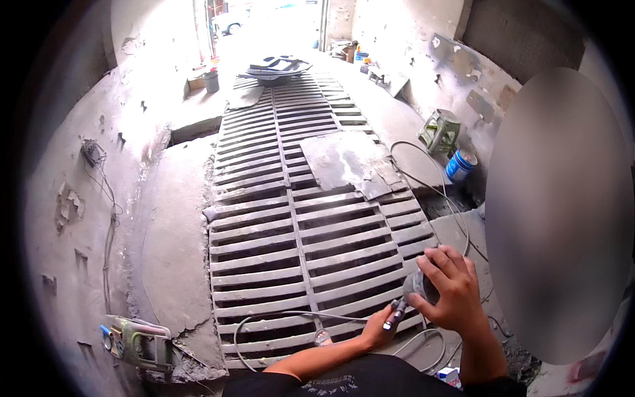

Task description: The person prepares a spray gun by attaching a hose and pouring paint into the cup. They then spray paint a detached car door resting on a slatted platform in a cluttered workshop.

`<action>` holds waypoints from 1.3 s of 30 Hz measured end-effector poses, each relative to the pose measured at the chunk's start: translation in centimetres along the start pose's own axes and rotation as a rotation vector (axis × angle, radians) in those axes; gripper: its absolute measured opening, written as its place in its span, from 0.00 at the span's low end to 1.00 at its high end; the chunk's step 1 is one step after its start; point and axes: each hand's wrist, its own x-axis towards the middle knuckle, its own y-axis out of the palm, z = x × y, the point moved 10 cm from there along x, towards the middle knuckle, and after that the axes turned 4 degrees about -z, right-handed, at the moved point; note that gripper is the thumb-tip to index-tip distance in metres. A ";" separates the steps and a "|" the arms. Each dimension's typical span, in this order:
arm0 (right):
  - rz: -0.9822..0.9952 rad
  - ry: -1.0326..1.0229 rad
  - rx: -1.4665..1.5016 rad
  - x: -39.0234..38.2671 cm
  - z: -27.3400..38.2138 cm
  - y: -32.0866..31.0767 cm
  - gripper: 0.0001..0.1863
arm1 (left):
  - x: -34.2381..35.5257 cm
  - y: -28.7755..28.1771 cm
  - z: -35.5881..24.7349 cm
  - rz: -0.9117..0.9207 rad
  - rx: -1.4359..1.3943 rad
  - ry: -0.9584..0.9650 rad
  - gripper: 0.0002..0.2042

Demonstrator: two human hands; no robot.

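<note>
At the lower right I hold what looks like a spray gun [395,313], with a metal body and a grey cup [414,286] on top. My left hand [378,329] is closed round its lower part, and a thin grey hose [278,314] runs up to that hand from a loop over the floor grating. Over the cup curls my right hand [454,290], thumb on the near side and fingers across the top. The palm hides part of the cup, and the left fingers are mostly out of sight.
Slatted metal grating [264,255] runs away toward a bright doorway, with a flat metal sheet [344,162] on it. Panels [278,68] are stacked farther off. Right stand a green stool [440,131] and a blue can [461,165]; another stool [142,341] is lower left. A blurred patch covers the right side.
</note>
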 end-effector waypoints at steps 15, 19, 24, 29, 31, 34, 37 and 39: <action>0.020 -0.229 0.305 25.7 -2.1 15.0 0.28 | 16.8 -21.7 5.0 -0.432 0.306 0.048 0.10; 0.022 -0.342 0.379 32.8 -4.9 18.7 0.29 | 22.4 -26.7 5.2 -0.567 0.354 0.042 0.11; -0.120 -0.540 0.558 41.6 -5.7 18.7 0.32 | 29.7 -34.6 2.5 -0.714 0.186 -0.129 0.13; -0.166 -0.480 1.075 50.4 -5.0 22.2 0.31 | 32.8 -43.3 5.1 -0.933 0.075 -0.143 0.08; -0.041 -0.276 1.212 53.5 -5.0 28.4 0.28 | 33.4 -47.6 5.8 -0.985 0.003 -0.040 0.07; 0.240 -0.034 1.289 55.3 -3.0 42.2 0.25 | 34.4 -54.5 8.9 -1.057 0.013 -0.040 0.06; 0.655 -0.039 1.144 54.3 3.3 53.6 0.43 | 36.6 -62.4 8.5 -1.055 0.137 -0.036 0.08; 0.567 -0.288 1.249 55.6 9.4 55.7 0.52 | 37.9 -67.2 8.3 -1.022 0.141 0.003 0.14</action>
